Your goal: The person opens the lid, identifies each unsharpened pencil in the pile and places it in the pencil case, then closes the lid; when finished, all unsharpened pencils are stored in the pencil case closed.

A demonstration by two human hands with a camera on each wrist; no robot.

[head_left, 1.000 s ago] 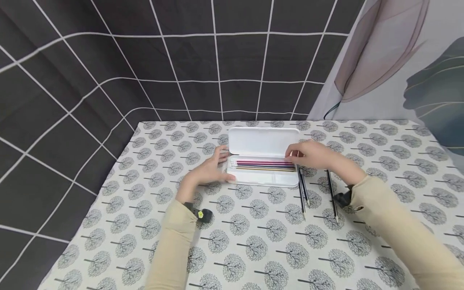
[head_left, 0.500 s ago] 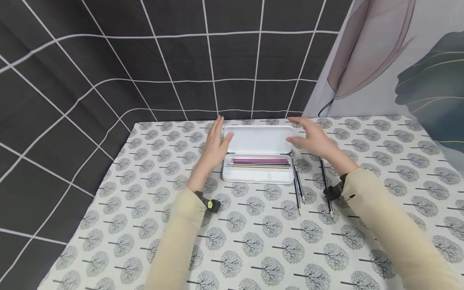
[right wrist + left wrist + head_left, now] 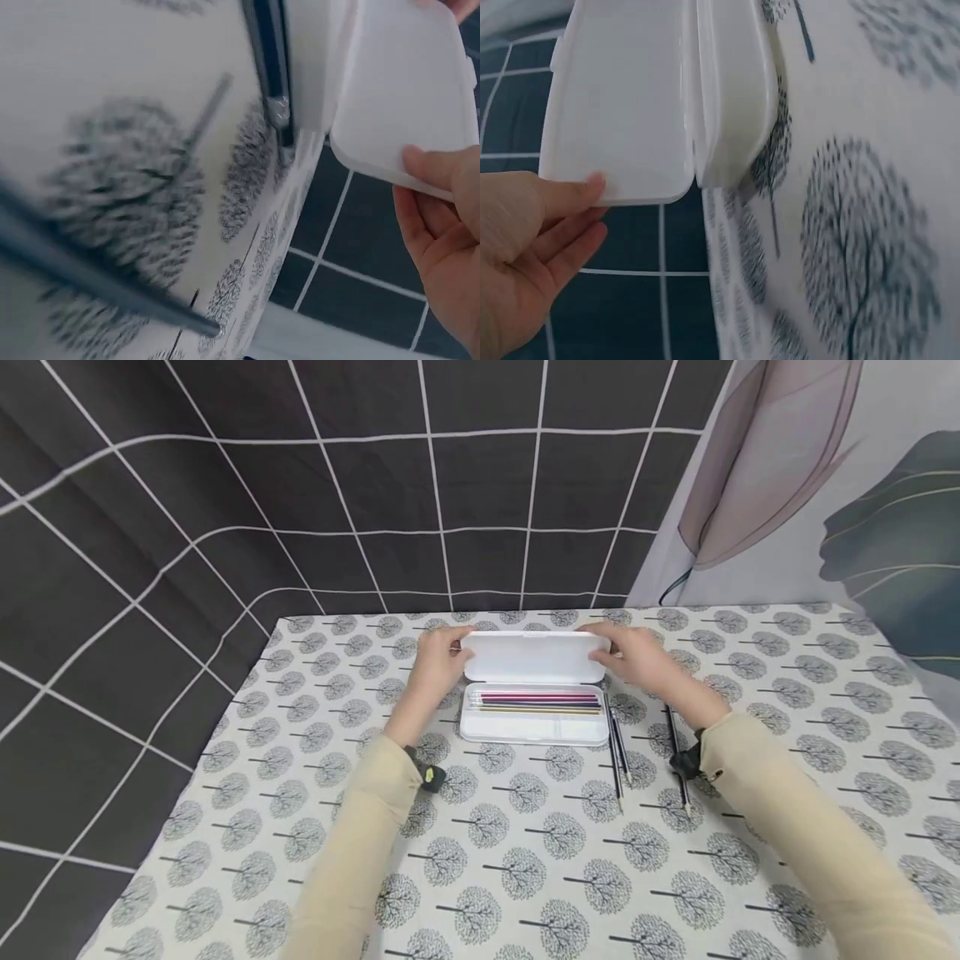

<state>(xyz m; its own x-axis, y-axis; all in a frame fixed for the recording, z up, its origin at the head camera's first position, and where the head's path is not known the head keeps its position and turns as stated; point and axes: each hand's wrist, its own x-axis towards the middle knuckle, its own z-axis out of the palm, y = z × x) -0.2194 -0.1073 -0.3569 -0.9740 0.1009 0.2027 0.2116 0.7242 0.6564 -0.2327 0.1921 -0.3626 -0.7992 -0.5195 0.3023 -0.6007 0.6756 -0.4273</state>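
Note:
A white pencil case lies open on the table with several slim coloured pencils in its back compartment. Its lid stands tilted up behind the base. My left hand pinches the lid's left end, with the thumb on the inner face and the fingers behind, as the left wrist view shows. At the right end, my right hand grips the lid the same way, thumb inside. Close to the case's right side lie two dark pencils, and another dark pencil lies partly under the right wrist.
A tablecloth printed with grey trees covers the table. Behind its far edge hangs a dark curtain with white grid lines. A pale patterned curtain hangs at the right.
The right hand left the pencils in the case and both hands moved to the lid's ends. They now grip the lid, which has tilted up slightly. The loose pencils stayed put.

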